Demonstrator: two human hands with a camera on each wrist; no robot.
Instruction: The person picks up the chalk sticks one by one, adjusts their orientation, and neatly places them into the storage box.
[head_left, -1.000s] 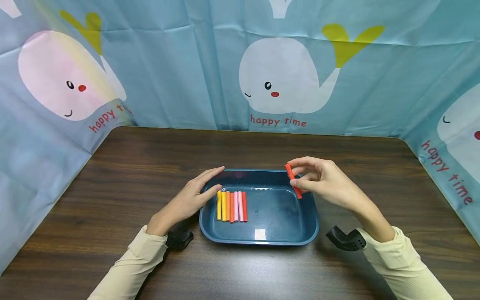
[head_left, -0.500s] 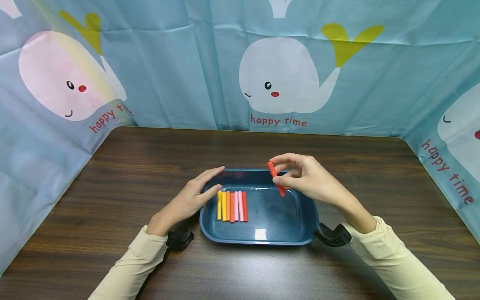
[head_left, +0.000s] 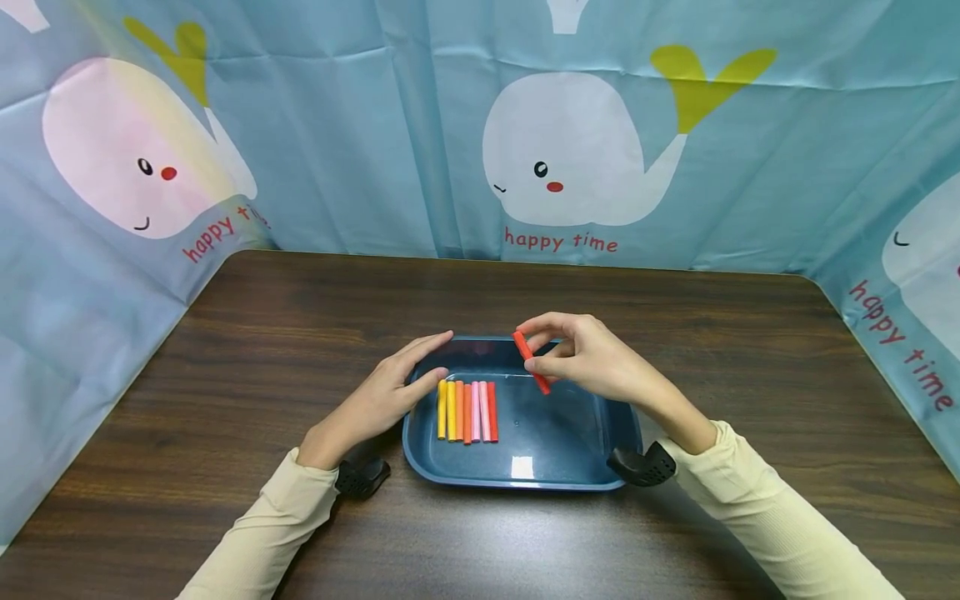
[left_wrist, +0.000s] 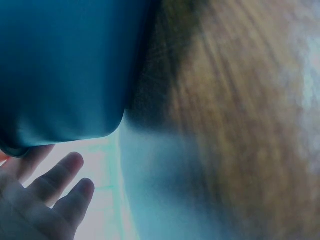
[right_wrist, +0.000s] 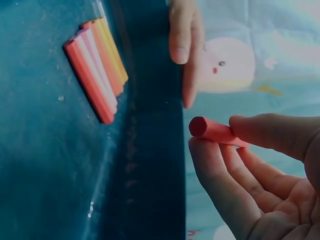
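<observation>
Between thumb and fingertips my right hand (head_left: 592,357) pinches a red crayon (head_left: 542,382). It is tilted over the back part of a dark blue tray (head_left: 525,486). In the right wrist view this crayon's (right_wrist: 199,127) six-sided end faces the camera. My left hand (head_left: 378,400) rests at the tray's back left corner with fingers stretched out, the thumb reaching over the rim. The left wrist view has fingers (left_wrist: 56,175) beside the tray's outer wall. Inside, towards the left, several crayons (head_left: 467,414) lie side by side, running from yellow through orange and pink to red.
The tray stands on a dark wooden table (head_left: 315,317). A light blue curtain (head_left: 337,167) printed with whales encloses the back and sides. Black wrist cameras (head_left: 645,465) sit at both cuffs, the right one overlapping the tray's front right corner.
My right hand has carried the red crayon leftwards over the tray, closer to the row. The left hand and the row of crayons have stayed in place.
</observation>
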